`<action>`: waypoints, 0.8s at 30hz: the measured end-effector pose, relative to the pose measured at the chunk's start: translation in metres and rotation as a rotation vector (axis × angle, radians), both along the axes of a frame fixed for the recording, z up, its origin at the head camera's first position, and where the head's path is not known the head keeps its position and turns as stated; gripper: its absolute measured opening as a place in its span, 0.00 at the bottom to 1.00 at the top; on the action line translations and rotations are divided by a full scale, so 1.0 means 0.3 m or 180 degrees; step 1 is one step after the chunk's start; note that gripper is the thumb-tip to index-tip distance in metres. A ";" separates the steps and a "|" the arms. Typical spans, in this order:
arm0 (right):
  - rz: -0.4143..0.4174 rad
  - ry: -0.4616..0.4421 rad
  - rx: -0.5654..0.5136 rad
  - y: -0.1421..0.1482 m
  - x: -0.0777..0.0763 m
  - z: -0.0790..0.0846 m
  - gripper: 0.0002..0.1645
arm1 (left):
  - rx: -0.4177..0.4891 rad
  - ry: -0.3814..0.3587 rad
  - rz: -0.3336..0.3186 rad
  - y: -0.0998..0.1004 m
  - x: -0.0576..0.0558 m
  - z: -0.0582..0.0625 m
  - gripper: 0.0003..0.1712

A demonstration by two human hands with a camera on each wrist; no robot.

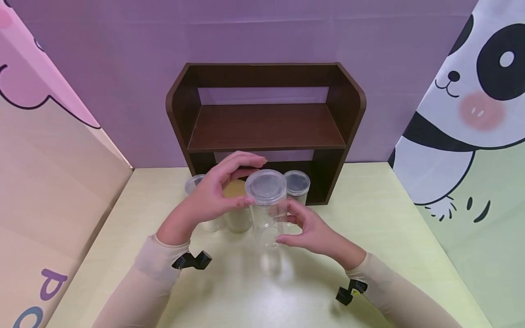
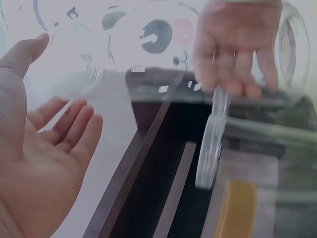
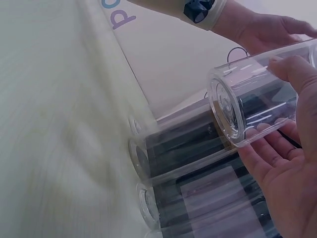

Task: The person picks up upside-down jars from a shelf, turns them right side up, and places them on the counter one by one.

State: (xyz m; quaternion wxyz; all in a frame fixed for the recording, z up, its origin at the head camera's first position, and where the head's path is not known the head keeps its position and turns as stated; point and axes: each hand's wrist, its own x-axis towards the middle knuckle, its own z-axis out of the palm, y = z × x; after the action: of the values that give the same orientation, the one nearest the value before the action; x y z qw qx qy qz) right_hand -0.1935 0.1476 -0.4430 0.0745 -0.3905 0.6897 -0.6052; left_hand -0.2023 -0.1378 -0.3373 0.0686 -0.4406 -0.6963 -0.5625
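Observation:
My right hand (image 1: pixel 316 230) grips a clear plastic jar (image 1: pixel 262 221) near its lower half, its thumb and fingers on opposite sides in the right wrist view. The jar stands upright just above the table, topped by a translucent lid (image 1: pixel 266 184). Around the lid's left and far sides, my left hand (image 1: pixel 209 191) is spread, thumb apart from the fingers. Whether the left thumb touches the lid I cannot tell. Behind are a grey-lidded jar (image 1: pixel 298 181) on the right, a jar with a yellowish lid (image 1: pixel 237 187), and another grey-lidded jar (image 1: pixel 192 184) partly hidden by my left hand.
A dark brown two-tier shelf (image 1: pixel 266 125) stands at the back of the pale table (image 1: pixel 393 228), against a purple backdrop (image 1: pixel 262 32). The three jars stand in front of its lower tier. Printed panels (image 1: pixel 467 118) flank the table.

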 end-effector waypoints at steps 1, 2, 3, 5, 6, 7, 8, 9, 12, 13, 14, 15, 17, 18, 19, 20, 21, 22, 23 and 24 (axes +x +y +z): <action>-0.0004 -0.0005 -0.0008 0.001 0.001 0.001 0.36 | 0.0058 0.0013 0.0097 -0.010 -0.002 0.000 0.35; -0.0016 -0.0003 -0.0005 0.002 0.001 0.002 0.36 | 0.0095 0.0018 0.0234 -0.022 -0.003 0.001 0.33; -0.0027 -0.0001 -0.0002 0.003 0.003 0.003 0.37 | 0.0133 0.0019 0.0411 -0.035 -0.004 0.002 0.30; -0.0046 0.0007 0.0006 0.006 0.005 0.004 0.37 | 0.0200 0.0045 0.0859 -0.063 -0.008 0.002 0.26; -0.0053 0.0015 0.0010 0.008 0.005 0.004 0.37 | 0.0256 0.0054 0.1100 -0.076 -0.010 0.003 0.24; -0.0062 0.0028 0.0019 0.010 0.005 0.003 0.37 | 0.0336 0.0052 0.1345 -0.090 -0.014 0.003 0.22; -0.0065 0.0045 0.0024 0.012 0.005 0.000 0.37 | 0.0404 0.0066 0.1608 -0.105 -0.019 0.004 0.20; -0.0067 0.0051 0.0023 0.014 0.005 0.000 0.37 | 0.0489 0.0093 0.1865 -0.120 -0.025 0.005 0.17; -0.0083 0.0061 0.0032 0.025 0.005 -0.008 0.36 | 0.0719 0.0124 0.2555 -0.166 -0.047 0.008 0.13; -0.0095 0.0074 0.0042 0.028 0.005 -0.010 0.35 | 0.0771 0.0118 0.2742 -0.181 -0.054 0.009 0.13; -0.0102 0.0079 0.0043 0.032 0.005 -0.011 0.35 | 0.0804 0.0121 0.2899 -0.197 -0.062 0.009 0.13; -0.0112 0.0081 0.0047 0.036 0.005 -0.012 0.35 | 0.0829 0.0107 0.3032 -0.211 -0.070 0.009 0.13; -0.0131 0.0100 0.0059 0.044 0.005 -0.011 0.35 | 0.0850 0.0071 0.3226 -0.234 -0.086 0.005 0.15; -0.0140 0.0108 0.0060 0.047 0.006 -0.010 0.35 | 0.0869 0.0052 0.3278 -0.243 -0.093 0.003 0.15; -0.0150 0.0110 0.0061 0.051 0.007 -0.008 0.35 | 0.0884 0.0037 0.3314 -0.250 -0.102 0.000 0.16; -0.0157 0.0117 0.0066 0.055 0.008 -0.006 0.35 | 0.0896 0.0025 0.3337 -0.255 -0.110 -0.003 0.18; -0.0165 0.0121 0.0072 0.058 0.008 -0.004 0.36 | 0.0901 0.0020 0.3348 -0.258 -0.116 -0.006 0.19; -0.0170 0.0118 0.0070 0.061 0.009 -0.002 0.36 | 0.0915 0.0010 0.3335 -0.259 -0.122 -0.010 0.19; -0.0170 0.0120 0.0061 0.064 0.009 -0.001 0.36 | 0.0934 -0.0027 0.3307 -0.260 -0.128 -0.013 0.21; -0.0173 0.0131 0.0047 0.067 0.008 -0.002 0.36 | 0.0919 -0.0046 0.3275 -0.261 -0.134 -0.018 0.22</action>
State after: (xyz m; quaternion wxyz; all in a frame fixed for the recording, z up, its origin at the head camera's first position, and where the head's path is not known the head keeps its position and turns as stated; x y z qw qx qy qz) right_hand -0.1913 0.1676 -0.4436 0.0467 -0.3834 0.7058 -0.5938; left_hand -0.2425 -0.2162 -0.3429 0.3906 -0.0245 -0.7384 -0.5492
